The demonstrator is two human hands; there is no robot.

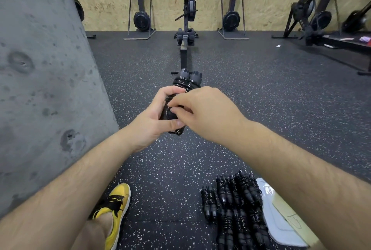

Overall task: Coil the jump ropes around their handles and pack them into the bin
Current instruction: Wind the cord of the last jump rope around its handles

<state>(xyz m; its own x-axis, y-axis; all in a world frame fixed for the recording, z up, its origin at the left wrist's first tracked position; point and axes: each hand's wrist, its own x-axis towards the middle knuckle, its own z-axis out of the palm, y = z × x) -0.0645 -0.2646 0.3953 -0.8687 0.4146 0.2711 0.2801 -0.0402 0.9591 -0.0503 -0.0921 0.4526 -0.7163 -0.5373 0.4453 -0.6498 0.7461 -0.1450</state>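
A black jump rope (187,80) with its two handles side by side and the cord coiled around them is held up in front of me. My left hand (154,117) grips the handles from the left, thumb across the lower end. My right hand (204,111) pinches the cord at the near end of the bundle. On the floor at lower right lies a stack of several coiled black jump ropes (236,207). The bin's pale rim (279,219) shows just right of them, partly hidden by my right forearm.
A grey concrete column (40,79) stands close on my left. My yellow shoe (115,209) rests on the speckled black floor. A rowing machine (185,29) runs straight ahead, with other black machines along the chipboard wall and at the right.
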